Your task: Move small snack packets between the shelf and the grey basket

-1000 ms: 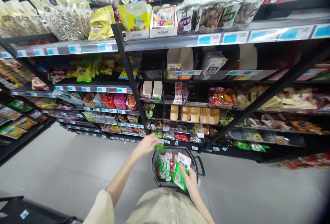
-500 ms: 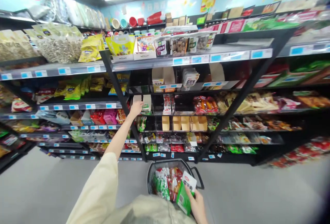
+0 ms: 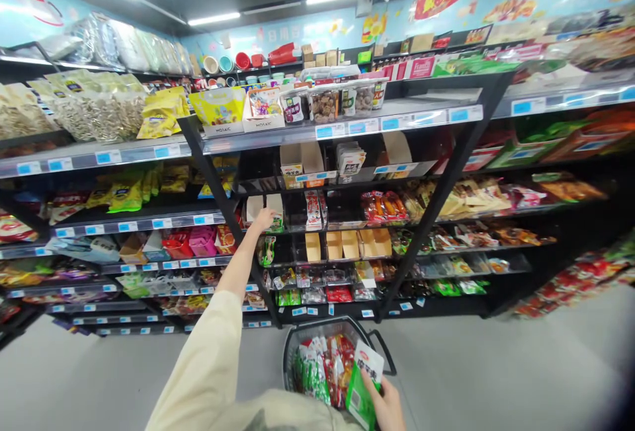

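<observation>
My left hand (image 3: 264, 219) is stretched out to the shelf, at a white display box (image 3: 274, 203) with a green-and-white front. Its fingers are small in view and partly lost against the box, so I cannot make out whether they grip anything. Low at the right, my right hand (image 3: 384, 406) is closed on a green and white snack packet (image 3: 366, 371). Just beside that packet stands a dark shopping basket (image 3: 292, 338). Several green snack packets (image 3: 312, 371) and red snack packets (image 3: 338, 358) lie inside the basket.
Black shelves with price tags (image 3: 330, 130) run across the view. Right of my left hand are red-and-white packets (image 3: 313, 209) and red packaged snacks (image 3: 384, 206). Tan boxes (image 3: 342, 246) sit a row lower. A slanted black post (image 3: 208, 176) rises left of my forearm.
The view has shifted, so the shelves sit a little lower and further left. My left hand has moved slightly right along the display box. The right hand keeps its packet by the basket.
</observation>
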Tool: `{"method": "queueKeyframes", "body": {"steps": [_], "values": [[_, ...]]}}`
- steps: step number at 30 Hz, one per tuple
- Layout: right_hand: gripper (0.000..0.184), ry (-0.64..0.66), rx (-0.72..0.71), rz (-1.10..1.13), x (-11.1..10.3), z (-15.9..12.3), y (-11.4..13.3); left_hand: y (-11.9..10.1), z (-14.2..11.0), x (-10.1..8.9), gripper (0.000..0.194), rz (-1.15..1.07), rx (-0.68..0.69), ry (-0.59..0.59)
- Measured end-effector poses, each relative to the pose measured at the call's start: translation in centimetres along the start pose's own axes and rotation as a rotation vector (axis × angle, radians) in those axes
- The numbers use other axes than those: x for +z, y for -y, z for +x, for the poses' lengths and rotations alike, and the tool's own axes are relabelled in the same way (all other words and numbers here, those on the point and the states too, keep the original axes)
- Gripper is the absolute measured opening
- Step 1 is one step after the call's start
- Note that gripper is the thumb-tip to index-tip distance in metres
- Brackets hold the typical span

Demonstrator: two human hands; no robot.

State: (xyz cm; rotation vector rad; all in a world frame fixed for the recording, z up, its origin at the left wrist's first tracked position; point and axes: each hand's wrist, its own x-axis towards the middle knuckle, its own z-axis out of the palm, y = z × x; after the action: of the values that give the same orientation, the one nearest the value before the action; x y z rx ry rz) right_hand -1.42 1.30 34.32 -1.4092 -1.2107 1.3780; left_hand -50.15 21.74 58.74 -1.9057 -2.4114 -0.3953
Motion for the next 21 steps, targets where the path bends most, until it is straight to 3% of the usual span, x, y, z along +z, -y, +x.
{"method": "queueKeyframes", "body": {"steps": [5, 9, 12, 14, 17, 21], "values": [[0.048, 0.057, 0.057, 0.028, 0.2, 0.2, 0.0, 0.1, -1.5, 0.6, 0.034, 0.008, -0.034, 0.045], [0.050, 0.086, 0.080, 0.060, 0.4, 0.4, -0.1, -0.1, -2.3, -0.5, 0.037, -0.008, -0.006, 0.003], [0.054, 0.129, 0.137, 0.142, 0.8, 0.0, 0.8, -1.6, -3.5, -1.4, 0.041, -0.034, 0.055, -0.057], [0.057, 0.131, 0.171, 0.194, 1.2, -0.5, 2.0, -3.9, -5.4, -1.0, 0.040, -0.113, 0.171, -0.096], [0.061, 0.123, 0.171, 0.242, 2.0, -1.2, 4.2, -8.8, -10.6, 2.0, 0.033, -0.367, 0.415, -0.024], [0.058, 0.139, 0.156, 0.260, 3.3, -1.1, 5.4, -15.4, -19.6, 8.4, 0.033, -0.619, 0.572, 0.426]]}}
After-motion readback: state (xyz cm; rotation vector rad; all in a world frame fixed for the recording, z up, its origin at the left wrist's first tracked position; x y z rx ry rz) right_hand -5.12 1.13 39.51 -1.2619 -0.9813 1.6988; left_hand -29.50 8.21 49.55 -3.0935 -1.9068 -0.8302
